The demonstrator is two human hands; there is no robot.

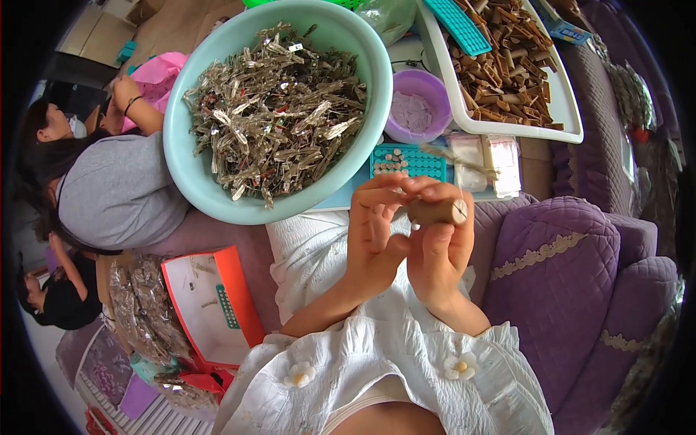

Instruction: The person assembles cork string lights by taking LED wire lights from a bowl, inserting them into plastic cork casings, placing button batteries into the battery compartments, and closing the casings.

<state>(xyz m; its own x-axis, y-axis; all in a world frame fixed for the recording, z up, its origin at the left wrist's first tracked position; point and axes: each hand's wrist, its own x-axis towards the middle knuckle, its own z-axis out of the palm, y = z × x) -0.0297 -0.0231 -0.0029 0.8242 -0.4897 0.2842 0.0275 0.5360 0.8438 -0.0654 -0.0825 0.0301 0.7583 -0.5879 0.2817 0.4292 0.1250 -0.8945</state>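
Observation:
In front of my white dress, my right hand [441, 250] grips a short brown tube [433, 212] between thumb and fingers. The tube lies sideways, its pale round end facing right, with a thin strand rising near that end. My left hand [377, 225] is curled at the tube's other end, fingertips against it; its exact grip is partly hidden. A small white bit [415, 227] shows below the tube, between the hands. Just beyond them is a teal moulded tray [428, 165] with small round pale pieces in some hollows.
A large pale green basin [174, 145] full of shiny wrapped bundles stands left. A purple bowl [444, 123] with white slips and a white bin [573, 130] of brown tubes sit beyond. A red-edged box [246, 304] lies at left, near a person in grey [116, 188].

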